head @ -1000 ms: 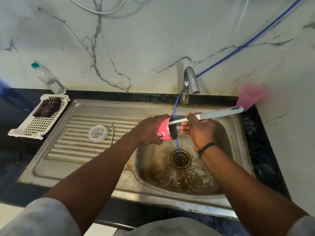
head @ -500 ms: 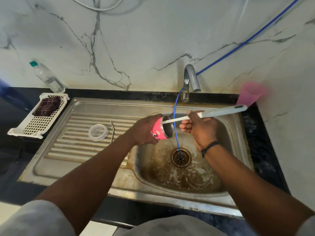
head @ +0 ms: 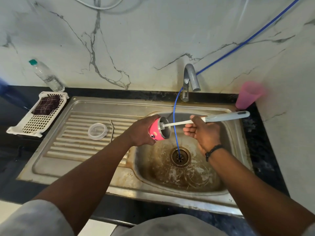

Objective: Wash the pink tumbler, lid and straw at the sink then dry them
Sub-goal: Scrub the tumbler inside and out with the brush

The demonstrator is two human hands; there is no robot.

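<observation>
Pink tumbler (head: 156, 132) sideways; lid (head: 97, 131), straw (head: 112, 131) on drainboard (head: 73, 150)

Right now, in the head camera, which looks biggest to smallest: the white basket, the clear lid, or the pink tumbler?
1. white basket
2. pink tumbler and clear lid look about alike; the left hand hides part of the tumbler.

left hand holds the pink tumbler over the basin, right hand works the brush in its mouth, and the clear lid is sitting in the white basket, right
Not quite: in the head view the clear lid lies on the sink's ribbed drainboard, not in the white basket. The rest holds.
</observation>
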